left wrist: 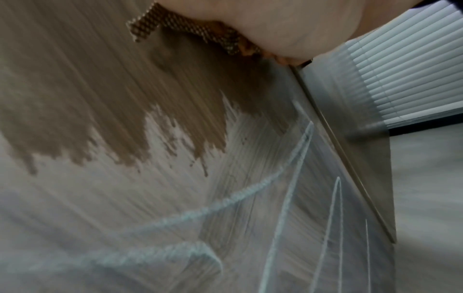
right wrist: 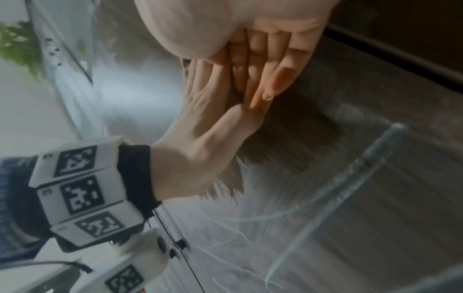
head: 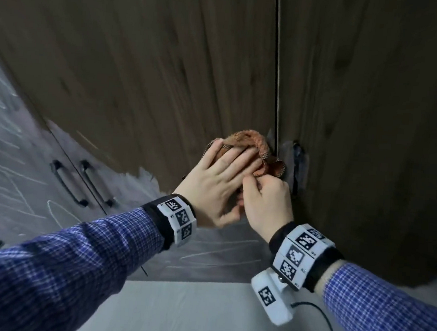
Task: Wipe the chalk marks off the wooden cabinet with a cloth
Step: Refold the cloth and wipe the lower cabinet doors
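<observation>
An orange cloth (head: 250, 141) lies bunched against the brown wooden cabinet door (head: 141, 69), right by the seam between two doors. My left hand (head: 228, 161) presses it flat with straight fingers. My right hand (head: 264, 194) is curled just beside it and pinches the cloth's lower right edge. White chalk marks (head: 219, 253) and a chalky haze cover the door below the hands; above them the wood is bare. The left wrist view shows the cloth's checked hem (left wrist: 180, 25) under my palm and chalk lines (left wrist: 225, 200) below. In the right wrist view my right fingers (right wrist: 263, 65) touch the left hand (right wrist: 200, 142).
A dark handle (head: 296, 165) sits on the right door just past the cloth. Two more handles (head: 68, 183) are on the chalk-scribbled doors at the left. A pale floor (head: 176, 312) with a black cable (head: 323, 317) lies below. Window blinds (left wrist: 400, 69) show beyond the cabinet's edge.
</observation>
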`<control>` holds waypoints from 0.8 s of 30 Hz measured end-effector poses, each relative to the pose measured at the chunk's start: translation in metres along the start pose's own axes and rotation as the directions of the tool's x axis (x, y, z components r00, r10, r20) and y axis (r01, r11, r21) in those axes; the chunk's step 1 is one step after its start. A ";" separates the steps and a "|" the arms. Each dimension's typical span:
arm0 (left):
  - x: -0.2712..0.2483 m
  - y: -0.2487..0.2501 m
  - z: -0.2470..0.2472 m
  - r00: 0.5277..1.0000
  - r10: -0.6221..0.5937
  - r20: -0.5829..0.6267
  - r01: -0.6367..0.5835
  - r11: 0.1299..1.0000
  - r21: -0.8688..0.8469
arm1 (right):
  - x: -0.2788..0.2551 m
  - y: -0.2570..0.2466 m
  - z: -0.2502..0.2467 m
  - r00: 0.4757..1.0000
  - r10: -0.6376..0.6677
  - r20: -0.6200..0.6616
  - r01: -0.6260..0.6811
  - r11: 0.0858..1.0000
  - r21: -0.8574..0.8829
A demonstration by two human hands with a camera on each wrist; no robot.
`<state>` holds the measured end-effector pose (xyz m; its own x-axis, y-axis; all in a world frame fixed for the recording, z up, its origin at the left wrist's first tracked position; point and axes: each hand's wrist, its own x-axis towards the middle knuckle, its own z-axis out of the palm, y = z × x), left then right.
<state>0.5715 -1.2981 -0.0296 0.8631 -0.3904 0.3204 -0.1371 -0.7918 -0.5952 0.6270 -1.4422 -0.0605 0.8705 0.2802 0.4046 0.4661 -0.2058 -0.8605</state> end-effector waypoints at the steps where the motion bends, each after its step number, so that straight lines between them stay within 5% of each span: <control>1: -0.002 -0.001 -0.002 1.000 0.006 0.005 -0.006 1.000 -0.007 | 0.000 -0.002 -0.002 1.000 -0.001 0.013 0.000 1.000 0.031; 7: -0.006 -0.001 -0.014 0.999 0.029 0.043 -0.029 1.000 -0.003 | -0.006 -0.026 -0.013 1.000 0.007 -0.002 -0.006 0.956 0.292; 18: -0.072 -0.023 -0.023 0.991 0.123 0.057 -0.119 0.990 -0.082 | 0.009 -0.021 0.021 0.985 0.173 0.009 -0.162 0.898 0.409; 22: -0.115 -0.050 -0.023 0.981 -0.186 -0.062 0.178 0.977 -0.115 | 0.012 -0.026 0.024 0.982 0.189 0.017 -0.174 0.863 0.474; 24: -0.131 -0.071 -0.019 0.856 -0.511 -0.072 0.502 0.857 -0.115 | 0.018 -0.027 0.026 0.980 0.196 0.045 -0.194 0.865 0.463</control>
<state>0.4589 -1.2000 -0.0152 0.7743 0.0364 0.6318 0.2599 -0.9286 -0.2650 0.6264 -1.4073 -0.0378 0.9369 0.2763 0.2140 0.1613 0.2014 -0.9661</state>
